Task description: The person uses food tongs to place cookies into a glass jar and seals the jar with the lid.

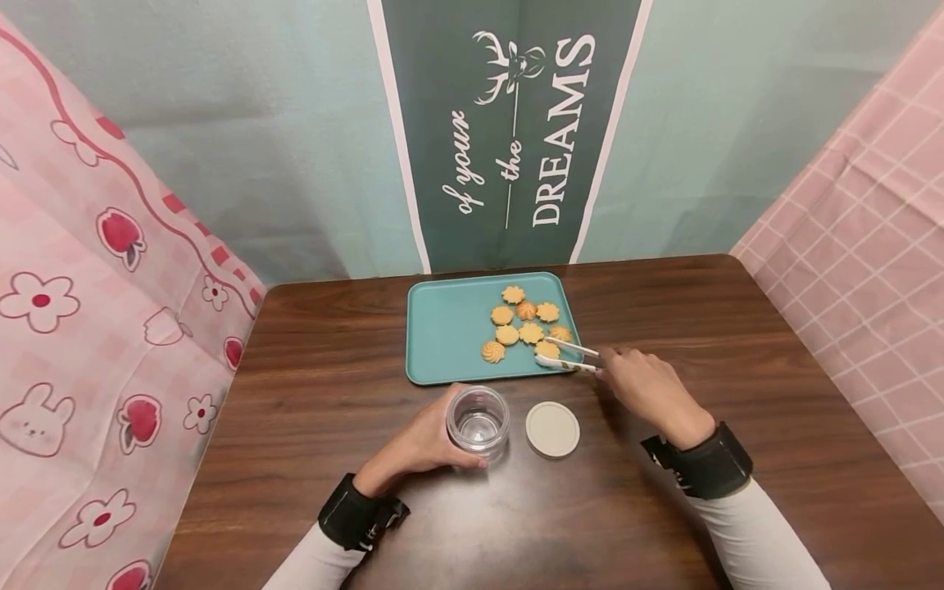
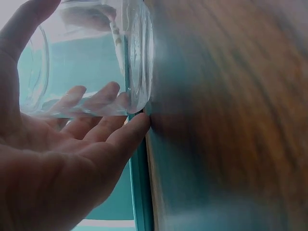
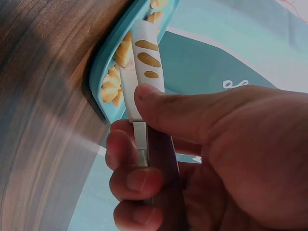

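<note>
Fingers busy on both sides: your left hand (image 1: 424,447) wraps the glass jar (image 1: 478,420), your right hand (image 1: 643,385) pinches the tongs (image 1: 569,356).
Right forearm angles in from near right; tong tips slightly apart over cookies (image 1: 525,324) at the teal tray (image 1: 450,336) near-right edge. Lid (image 1: 552,428) sits just right of jar; bare table (image 1: 737,328) further right.

place: staged booth | cloth backdrops (image 1: 96,270) (banner (image 1: 509,131) behind) around table (image 1: 332,377)
</note>
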{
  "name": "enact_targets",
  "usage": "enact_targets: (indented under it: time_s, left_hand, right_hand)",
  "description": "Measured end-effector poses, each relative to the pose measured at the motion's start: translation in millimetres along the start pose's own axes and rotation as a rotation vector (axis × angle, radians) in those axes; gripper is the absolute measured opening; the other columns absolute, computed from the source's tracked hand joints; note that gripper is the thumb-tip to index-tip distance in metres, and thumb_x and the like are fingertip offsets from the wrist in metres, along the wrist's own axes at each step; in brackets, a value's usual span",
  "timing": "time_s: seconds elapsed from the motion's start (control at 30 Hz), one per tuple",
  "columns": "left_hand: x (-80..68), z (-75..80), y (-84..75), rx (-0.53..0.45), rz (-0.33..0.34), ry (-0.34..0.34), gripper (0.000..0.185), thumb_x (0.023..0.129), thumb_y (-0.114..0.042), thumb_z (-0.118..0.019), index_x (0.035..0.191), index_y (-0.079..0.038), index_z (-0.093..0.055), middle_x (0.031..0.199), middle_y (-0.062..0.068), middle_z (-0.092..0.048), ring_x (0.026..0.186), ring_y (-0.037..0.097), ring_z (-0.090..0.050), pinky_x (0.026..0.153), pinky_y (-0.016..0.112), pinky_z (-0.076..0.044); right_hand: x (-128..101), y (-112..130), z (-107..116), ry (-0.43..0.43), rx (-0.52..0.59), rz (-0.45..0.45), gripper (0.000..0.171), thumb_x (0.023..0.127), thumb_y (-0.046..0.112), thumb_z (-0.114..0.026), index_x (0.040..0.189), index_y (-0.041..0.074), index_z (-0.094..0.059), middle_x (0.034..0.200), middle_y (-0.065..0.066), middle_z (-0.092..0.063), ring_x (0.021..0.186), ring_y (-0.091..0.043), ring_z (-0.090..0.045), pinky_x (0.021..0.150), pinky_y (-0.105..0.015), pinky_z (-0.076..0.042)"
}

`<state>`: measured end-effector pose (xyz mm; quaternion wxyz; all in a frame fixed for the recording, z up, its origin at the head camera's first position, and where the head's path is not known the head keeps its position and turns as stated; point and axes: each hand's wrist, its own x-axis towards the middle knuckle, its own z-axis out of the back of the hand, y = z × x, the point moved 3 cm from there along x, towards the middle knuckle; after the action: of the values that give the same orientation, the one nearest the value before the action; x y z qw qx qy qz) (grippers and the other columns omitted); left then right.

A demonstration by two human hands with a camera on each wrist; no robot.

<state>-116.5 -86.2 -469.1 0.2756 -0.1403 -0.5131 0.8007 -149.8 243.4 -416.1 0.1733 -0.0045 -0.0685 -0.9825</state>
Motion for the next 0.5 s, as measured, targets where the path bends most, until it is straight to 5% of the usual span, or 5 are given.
enact_targets:
  time_s: [0.5]
  left_hand:
    - [1.2,0.3,4.0,0.068,0.022,-0.035,0.093,0.065,-0.028,-0.103,0.142,-0.017,-0.054,0.136,0.007,-0.067,0.125,0.024,-0.064,0.108,0.048,-0.051]
  right_hand:
    - [2.7,-1.0,-0.6,-0.025,-0.023,0.024,0.016,0.101,0.014,-0.071,0.104,0.001,-0.063,0.071,-0.01,-0.057,0.055,-0.027,-0.055,0.044,-0.043,-0.043]
